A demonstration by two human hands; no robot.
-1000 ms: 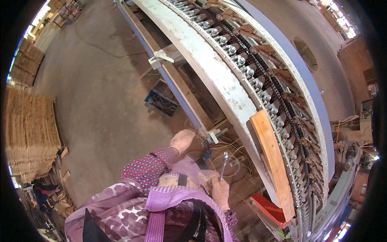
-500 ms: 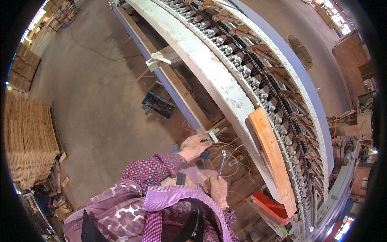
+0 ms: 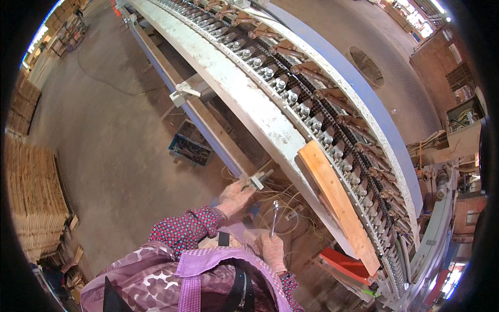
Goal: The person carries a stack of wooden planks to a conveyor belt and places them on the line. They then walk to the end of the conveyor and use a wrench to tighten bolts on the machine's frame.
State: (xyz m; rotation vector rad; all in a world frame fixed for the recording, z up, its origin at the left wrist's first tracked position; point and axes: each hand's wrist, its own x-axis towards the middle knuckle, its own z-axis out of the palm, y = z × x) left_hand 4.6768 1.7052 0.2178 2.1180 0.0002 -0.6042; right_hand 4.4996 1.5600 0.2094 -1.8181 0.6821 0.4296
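My left hand [image 3: 235, 198] is curled at the near end of a blue-edged rail [image 3: 221, 125]. Its fingers close against a small white clamp [image 3: 257, 182] there, with a metal rod poking out beyond; the fingertips are partly hidden. Lower and to the right, my right hand [image 3: 272, 250] grips the handle of a shiny metal wrench [image 3: 275, 216], whose round head points up and away from me. The wrench touches nothing at its head. Both hands look gloved in pale, dusty material.
A long machine with a white side beam [image 3: 249, 99] and rows of bolts and chain runs on the right. A wooden plank [image 3: 338, 203] lies on it, above a red part [image 3: 345, 265]. A blue crate [image 3: 190, 143], loose cables [image 3: 291, 208] and stacked boards [image 3: 34, 197] stand around.
The whole view has shifted, so the machine and hands appear further left. My left hand stays at the rail end, and my right hand still holds the wrench upright.
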